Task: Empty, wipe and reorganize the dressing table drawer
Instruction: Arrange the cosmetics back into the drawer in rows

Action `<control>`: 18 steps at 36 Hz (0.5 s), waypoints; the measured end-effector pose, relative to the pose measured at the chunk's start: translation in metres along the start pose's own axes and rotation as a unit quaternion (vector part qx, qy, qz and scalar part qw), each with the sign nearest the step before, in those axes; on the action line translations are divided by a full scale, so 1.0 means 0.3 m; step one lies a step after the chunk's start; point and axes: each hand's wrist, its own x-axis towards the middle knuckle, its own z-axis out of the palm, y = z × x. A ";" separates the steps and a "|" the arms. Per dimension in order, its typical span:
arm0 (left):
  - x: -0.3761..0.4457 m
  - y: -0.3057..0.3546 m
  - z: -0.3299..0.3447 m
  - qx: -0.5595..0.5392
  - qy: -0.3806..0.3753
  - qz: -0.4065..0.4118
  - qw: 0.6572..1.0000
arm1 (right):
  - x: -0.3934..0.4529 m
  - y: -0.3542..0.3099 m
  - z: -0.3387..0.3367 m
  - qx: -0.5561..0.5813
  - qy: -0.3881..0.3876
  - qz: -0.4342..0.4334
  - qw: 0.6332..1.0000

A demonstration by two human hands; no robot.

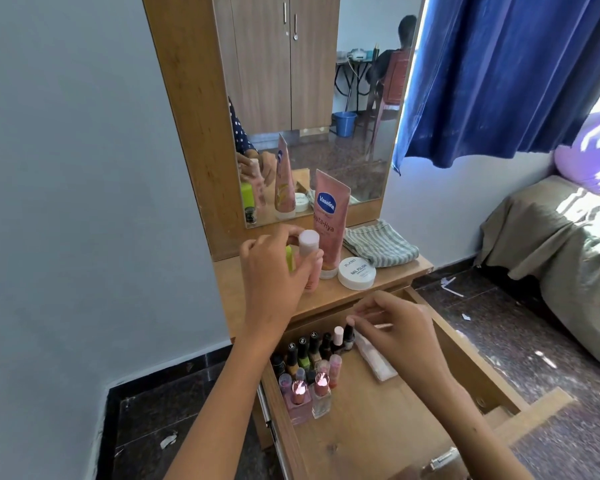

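The wooden drawer (pixel 371 427) is pulled out below the dressing table top (pixel 329 299). Several nail polish bottles (pixel 312 351) and small perfume bottles (pixel 300 400) stand in its left part, and a white packet (pixel 378 365) lies further right. My left hand (pixel 274 271) grips a pink bottle (pixel 309 251) with a pale cap on the table top, with a green bottle (pixel 289 258) beside it. My right hand (pixel 395 327) hovers over the drawer's back and pinches a thin stick.
A pink Vaseline tube (pixel 329 220), a round white nail polish remover tub (pixel 356 273) and a folded striped cloth (pixel 378 245) sit on the table top under the mirror (pixel 309 98). A bed (pixel 568 244) and a blue curtain (pixel 499 74) are at right.
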 end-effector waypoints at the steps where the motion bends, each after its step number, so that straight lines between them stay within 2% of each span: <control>1: -0.017 0.014 -0.011 -0.004 0.009 0.005 1.000 | 0.002 -0.006 -0.010 0.014 0.007 -0.004 1.000; 6: -0.096 0.087 -0.048 -0.042 0.021 0.019 0.999 | 0.010 -0.042 -0.053 0.043 0.025 -0.050 0.998; 11: -0.156 0.122 -0.035 -0.078 -0.029 0.040 0.996 | 0.005 -0.068 -0.070 0.022 0.026 -0.085 0.996; 18: -0.211 0.129 0.000 -0.136 -0.117 0.011 0.984 | -0.027 -0.054 -0.080 -0.044 0.017 -0.097 0.994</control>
